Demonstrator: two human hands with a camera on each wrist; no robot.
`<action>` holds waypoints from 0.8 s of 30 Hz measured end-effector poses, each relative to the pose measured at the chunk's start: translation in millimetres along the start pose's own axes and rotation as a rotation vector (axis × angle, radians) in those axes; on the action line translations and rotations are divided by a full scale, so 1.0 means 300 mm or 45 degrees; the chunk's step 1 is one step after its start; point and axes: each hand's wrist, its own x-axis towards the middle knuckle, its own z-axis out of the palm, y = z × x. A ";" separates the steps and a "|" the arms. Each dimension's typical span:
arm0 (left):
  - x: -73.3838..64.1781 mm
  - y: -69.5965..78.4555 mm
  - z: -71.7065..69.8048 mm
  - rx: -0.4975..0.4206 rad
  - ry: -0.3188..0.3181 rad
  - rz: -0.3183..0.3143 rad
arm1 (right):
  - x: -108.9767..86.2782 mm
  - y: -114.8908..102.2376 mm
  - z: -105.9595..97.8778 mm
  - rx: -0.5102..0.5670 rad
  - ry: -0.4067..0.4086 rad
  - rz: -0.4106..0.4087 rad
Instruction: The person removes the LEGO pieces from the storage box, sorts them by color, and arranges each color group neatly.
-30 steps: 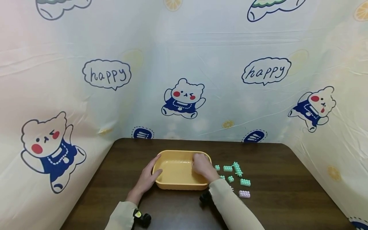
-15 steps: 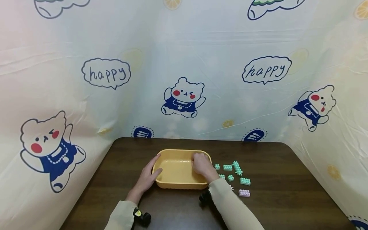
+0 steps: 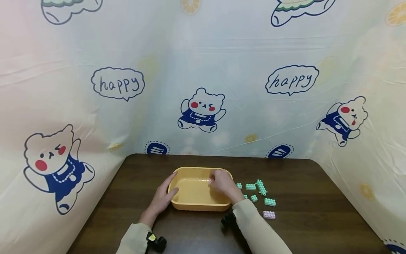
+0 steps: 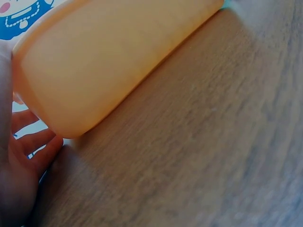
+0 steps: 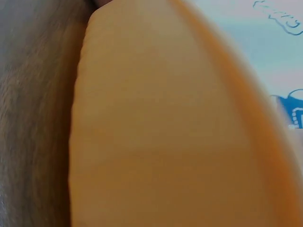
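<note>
A yellow rectangular tub (image 3: 193, 192) stands on the table in the head view. My left hand (image 3: 161, 197) grips its left end, with the thumb at the front left of the rim and the fingers along the outside. In the left wrist view, the fingers (image 4: 42, 144) lie around the tub's corner. My right hand (image 3: 223, 184) reaches inside the tub's right half. Its fingertips pinch a small pale pink toy brick (image 3: 210, 180), mostly hidden by the fingers. The right wrist view is filled by the tub's outer wall (image 5: 161, 118); the fingers are out of sight there.
Right of the tub lie several mint green toy bricks (image 3: 270, 202), a longer green piece (image 3: 261, 187) and a lilac brick (image 3: 269, 215). The right sleeve (image 3: 253, 225) passes close to them. A printed curtain (image 3: 203, 70) surrounds the table (image 3: 304, 218).
A bit of pink now shows at my right fingertips, and that hand has turned slightly inside the tub. The right sleeve now covers a small pale piece seen before. My left hand stays put.
</note>
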 end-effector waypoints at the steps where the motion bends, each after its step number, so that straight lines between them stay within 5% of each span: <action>1: -0.001 -0.001 0.001 0.002 0.002 -0.001 | -0.008 -0.001 -0.010 0.020 0.002 0.000; 12: -0.003 0.008 -0.001 -0.004 -0.007 0.000 | -0.114 0.013 -0.118 0.033 0.094 0.035; 20: -0.008 0.000 0.007 0.011 0.001 0.013 | -0.189 0.049 -0.172 0.087 0.081 0.193; 24: -0.007 -0.002 0.006 0.004 0.002 0.007 | -0.219 0.085 -0.185 0.078 0.136 0.168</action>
